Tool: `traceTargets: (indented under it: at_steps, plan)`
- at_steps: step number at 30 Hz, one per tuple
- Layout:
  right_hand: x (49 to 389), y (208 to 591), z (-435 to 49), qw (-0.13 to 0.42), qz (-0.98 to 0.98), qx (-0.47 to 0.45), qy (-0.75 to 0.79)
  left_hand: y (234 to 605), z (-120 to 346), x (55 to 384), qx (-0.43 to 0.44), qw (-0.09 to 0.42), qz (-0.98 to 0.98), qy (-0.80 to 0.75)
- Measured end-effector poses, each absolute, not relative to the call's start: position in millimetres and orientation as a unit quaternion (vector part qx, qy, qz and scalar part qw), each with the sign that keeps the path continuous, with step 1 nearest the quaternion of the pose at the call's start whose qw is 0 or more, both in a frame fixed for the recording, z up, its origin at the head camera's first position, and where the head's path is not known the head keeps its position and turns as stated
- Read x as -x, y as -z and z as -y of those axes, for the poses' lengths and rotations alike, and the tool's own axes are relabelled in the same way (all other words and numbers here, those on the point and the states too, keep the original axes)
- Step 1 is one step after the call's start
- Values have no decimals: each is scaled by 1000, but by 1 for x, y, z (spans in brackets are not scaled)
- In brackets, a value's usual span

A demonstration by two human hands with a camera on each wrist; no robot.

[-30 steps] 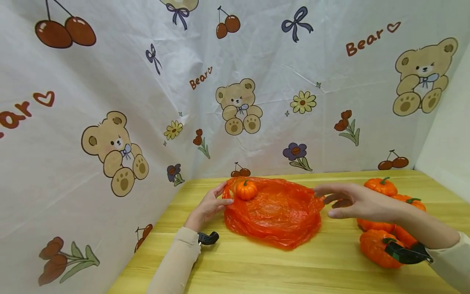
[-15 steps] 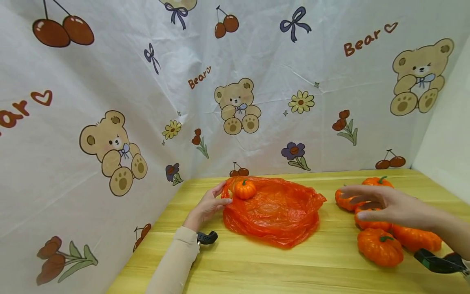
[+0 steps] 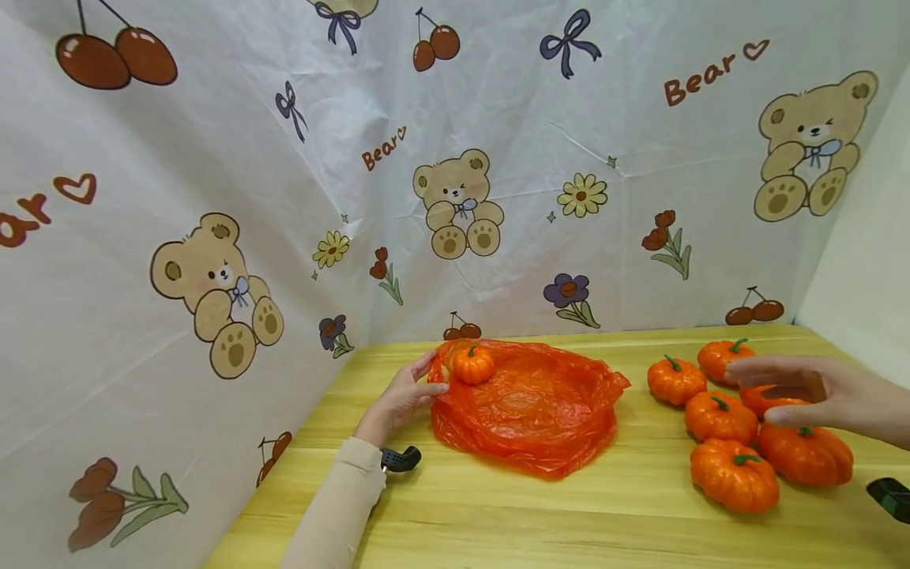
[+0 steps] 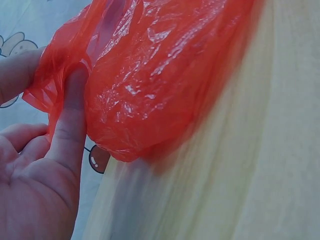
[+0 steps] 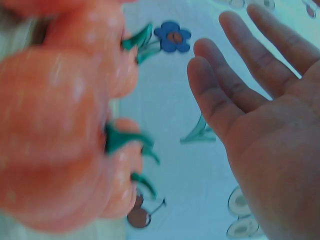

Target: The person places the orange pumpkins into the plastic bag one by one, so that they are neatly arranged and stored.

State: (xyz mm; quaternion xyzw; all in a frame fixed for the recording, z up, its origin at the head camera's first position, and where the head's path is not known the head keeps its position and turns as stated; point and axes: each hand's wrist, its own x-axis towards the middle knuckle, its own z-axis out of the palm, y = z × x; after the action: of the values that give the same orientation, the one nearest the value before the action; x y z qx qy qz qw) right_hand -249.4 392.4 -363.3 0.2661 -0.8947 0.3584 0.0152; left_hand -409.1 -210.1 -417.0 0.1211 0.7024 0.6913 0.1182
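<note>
A red plastic bag lies spread on the table with its mouth facing up. Inside it, at the back left, sits a small orange pumpkin with a green stem. My left hand pinches the bag's left rim between thumb and fingers; the left wrist view shows the thin film caught there. On the right, my right hand hovers over a group of several orange pumpkins, partly covering one behind it. Its fingers are extended, apart from the pumpkins in the right wrist view.
The wooden table ends at a cloth backdrop printed with bears and flowers, at the back and left. A plain white wall stands at the right. Bare wood separates the bag from the pumpkin group.
My right hand has moved right, from beside the bag's right rim to above the pumpkins, uncovering several of them. My left hand stays on the bag's left rim.
</note>
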Motion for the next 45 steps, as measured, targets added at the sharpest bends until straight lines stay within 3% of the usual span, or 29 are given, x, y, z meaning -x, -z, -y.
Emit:
traceTargets:
  at_steps: [4,9,21,32,39,45]
  plan:
    - [253,374,-409,42,894,-295,-335,416,210,408,-123,118,-703,-691]
    - [256,386,-426,38,881,-318,-349,416,210,407,-124,119,-701,-692]
    - [260,402,-444,59,881,-298,-362,415,210,406,-123,119,-696,-697]
    - [270,419,-458,-12,855,-366,-367,418,211,408,-119,117,-697,-697]
    - [268,429,-457,23,854,-386,-348,418,211,406,-122,114,-696,-699]
    - [271,437,-464,18,862,-395,-317,417,210,407,-116,115,-695,-701]
